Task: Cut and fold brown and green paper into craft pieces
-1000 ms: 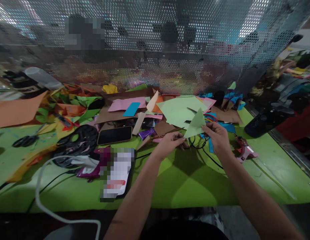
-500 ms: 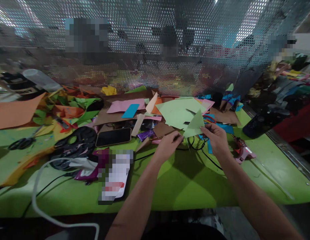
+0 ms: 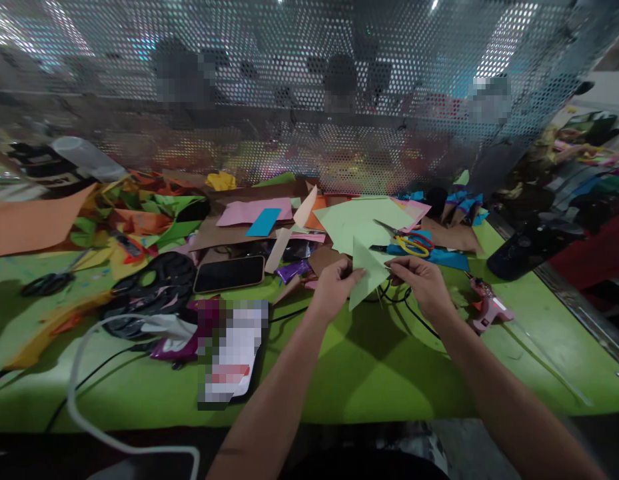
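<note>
A folded piece of light green paper is held up above the table between my hands. My left hand pinches its left side, with the thumb lying on the paper. At its right corner, the thumb and fingertips of my right hand are closed on the edge. Just beyond lie a larger light green sheet and scissors with red and yellow handles. Blue paper strips lie past my right hand.
A pink glue gun and a dark bottle are at the right. On the left are a phone, a second phone, a purple tool and black scissors. A perforated metal screen stands behind coloured paper scraps.
The green paper has turned and shifted left towards my left hand, which now pinches it. My right hand has moved to its right corner. The scissors' handles are now uncovered.
</note>
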Demonstrator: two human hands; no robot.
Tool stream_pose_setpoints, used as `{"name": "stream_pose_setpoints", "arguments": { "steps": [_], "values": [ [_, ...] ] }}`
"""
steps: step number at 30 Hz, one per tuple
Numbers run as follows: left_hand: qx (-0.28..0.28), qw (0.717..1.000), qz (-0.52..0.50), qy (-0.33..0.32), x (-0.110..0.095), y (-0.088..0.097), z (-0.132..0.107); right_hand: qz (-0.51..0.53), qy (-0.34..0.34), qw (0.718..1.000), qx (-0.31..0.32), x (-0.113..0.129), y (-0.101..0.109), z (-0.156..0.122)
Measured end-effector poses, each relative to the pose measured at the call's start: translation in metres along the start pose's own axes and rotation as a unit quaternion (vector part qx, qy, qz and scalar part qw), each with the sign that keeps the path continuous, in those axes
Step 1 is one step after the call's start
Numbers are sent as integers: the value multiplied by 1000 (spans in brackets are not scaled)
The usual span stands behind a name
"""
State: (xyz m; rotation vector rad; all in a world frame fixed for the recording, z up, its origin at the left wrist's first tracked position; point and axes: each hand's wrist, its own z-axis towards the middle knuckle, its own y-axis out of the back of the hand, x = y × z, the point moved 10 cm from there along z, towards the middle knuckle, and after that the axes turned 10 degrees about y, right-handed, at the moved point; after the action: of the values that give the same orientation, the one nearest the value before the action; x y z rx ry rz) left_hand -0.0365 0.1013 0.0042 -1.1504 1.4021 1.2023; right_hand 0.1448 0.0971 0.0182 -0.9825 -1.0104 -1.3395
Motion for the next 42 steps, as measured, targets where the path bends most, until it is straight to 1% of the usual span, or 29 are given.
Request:
{"name": "stream_pose_setpoints", "arguments": {
  "steps": [3,8,12,15,17,19,23,26,29,32,35,42],
  "values": [
    [-10,1000,-14,-4,2,3,2,7,-4,1000,14,-1,-1,0],
    [4,1000,-22,-14,2,-1,2,-32,1,998,49,-2,-7,-1],
    [16,1000,-7,-14,-2,-5,0,-11,-5,998,59,1,-9,-1],
    [52,998,27,-27,-10,-14,-4,-1,-3,999,53,1,-8,0],
    [80,995,54,-29,-12,-21,-7,-21,12,999,48,1,-7,1],
    [95,992,73,-25,-10,-25,-7,-50,27,997,50,1,-6,1],
    [94,990,101,-34,-6,-27,-6,-69,44,995,50,3,-7,0],
    [108,983,139,-45,-5,-33,-7,-94,64,993,39,9,-5,-1],
    [114,977,171,-49,-5,-36,-9,-128,75,988,43,11,-5,-1],
    [111,972,203,-52,-5,-38,-10,-120,78,989,33,10,-4,-1],
    [123,964,230,-58,-6,-42,-12,-114,83,990,18,10,-1,0],
    [113,961,250,-39,-3,-44,-13,-95,82,992,20,13,-2,-1]
  ]
}}
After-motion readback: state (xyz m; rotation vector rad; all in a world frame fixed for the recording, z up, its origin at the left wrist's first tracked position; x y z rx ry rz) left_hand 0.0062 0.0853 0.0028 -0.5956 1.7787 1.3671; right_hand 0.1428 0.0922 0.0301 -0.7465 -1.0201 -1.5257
